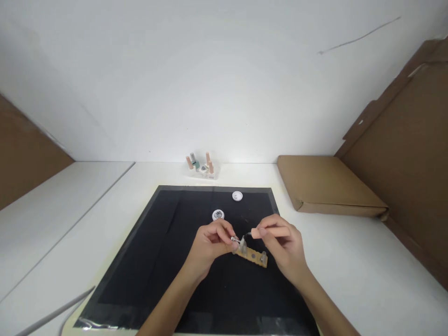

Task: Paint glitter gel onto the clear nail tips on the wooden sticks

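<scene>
Toward the mat's right edge: a tan strip (258, 259) lies aslant on the black mat (150, 261), its right end turned toward the near right corner.
Strip's look: scalloped along its long sides, with a grey round spot near the middle and a small clear block (263, 256) at the right end.
Clear piece (243, 246): thin, see-through, upright above the strip's left part, between the two hands.
Left hand (212, 242): thumb and forefinger pinched narrow on a small silver rod (236, 240) with a rounded end, just beside the clear piece.
Right hand (285, 252): fingers closed around a peach-handled brush (280, 231), its thin dark neck pointing left at the clear piece; whether the tip touches, I cannot tell.
White dishes: one (237, 196) by the mat's far edge, another (218, 214) just beyond the left fingers.
</scene>
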The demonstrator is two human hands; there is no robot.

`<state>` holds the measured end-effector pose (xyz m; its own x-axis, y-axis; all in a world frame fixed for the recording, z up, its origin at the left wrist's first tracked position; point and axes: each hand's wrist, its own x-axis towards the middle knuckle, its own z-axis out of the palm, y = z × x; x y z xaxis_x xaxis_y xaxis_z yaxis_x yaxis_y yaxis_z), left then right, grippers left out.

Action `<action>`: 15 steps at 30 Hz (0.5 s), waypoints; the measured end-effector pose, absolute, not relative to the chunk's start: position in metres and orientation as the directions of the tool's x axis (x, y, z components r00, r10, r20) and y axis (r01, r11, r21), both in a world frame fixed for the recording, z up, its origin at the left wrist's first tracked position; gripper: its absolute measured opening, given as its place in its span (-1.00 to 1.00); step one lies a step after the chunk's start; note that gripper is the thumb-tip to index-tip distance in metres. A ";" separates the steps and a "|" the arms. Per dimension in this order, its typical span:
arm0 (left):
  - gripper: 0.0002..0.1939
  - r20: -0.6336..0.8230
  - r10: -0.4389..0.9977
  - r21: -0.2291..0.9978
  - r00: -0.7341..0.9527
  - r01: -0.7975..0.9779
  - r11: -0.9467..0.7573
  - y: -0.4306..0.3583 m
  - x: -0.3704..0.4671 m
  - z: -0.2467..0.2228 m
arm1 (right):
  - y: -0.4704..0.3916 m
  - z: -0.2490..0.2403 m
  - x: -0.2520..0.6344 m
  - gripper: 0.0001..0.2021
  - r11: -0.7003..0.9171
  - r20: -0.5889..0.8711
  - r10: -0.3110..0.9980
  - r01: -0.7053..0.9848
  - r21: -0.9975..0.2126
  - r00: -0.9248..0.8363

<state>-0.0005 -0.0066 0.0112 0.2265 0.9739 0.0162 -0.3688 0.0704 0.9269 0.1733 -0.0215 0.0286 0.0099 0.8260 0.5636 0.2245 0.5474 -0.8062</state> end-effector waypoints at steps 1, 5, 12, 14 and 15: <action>-0.81 0.016 0.974 0.927 0.225 -0.369 0.070 -0.007 -0.001 0.011 | -0.021 0.029 0.174 -0.76 0.546 0.568 0.823 0.233 -0.805 0.033; -0.81 0.012 0.976 0.927 0.218 -0.368 0.071 -0.006 -0.002 0.009 | -0.022 0.030 0.175 -0.76 0.546 0.572 0.818 0.230 -0.806 0.064; -0.81 0.013 0.979 0.927 0.201 -0.370 0.064 -0.004 -0.001 0.012 | -0.027 0.032 0.174 -0.81 0.585 0.570 0.811 0.158 -0.796 -0.131; -0.80 0.011 0.979 0.927 0.204 -0.369 0.066 -0.005 0.000 0.013 | -0.027 0.032 0.173 -0.81 0.586 0.569 0.811 0.183 -0.790 -0.140; -0.80 0.013 0.978 0.927 0.208 -0.369 0.066 -0.005 0.000 0.012 | -0.026 0.031 0.172 -0.81 0.582 0.567 0.813 0.208 -0.786 -0.132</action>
<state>0.0000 -0.0051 0.0125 0.2080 0.9781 0.0127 -0.3690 0.0664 0.9271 0.1719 -0.0261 0.0315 -0.1319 0.8130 0.5671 0.2082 0.5821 -0.7860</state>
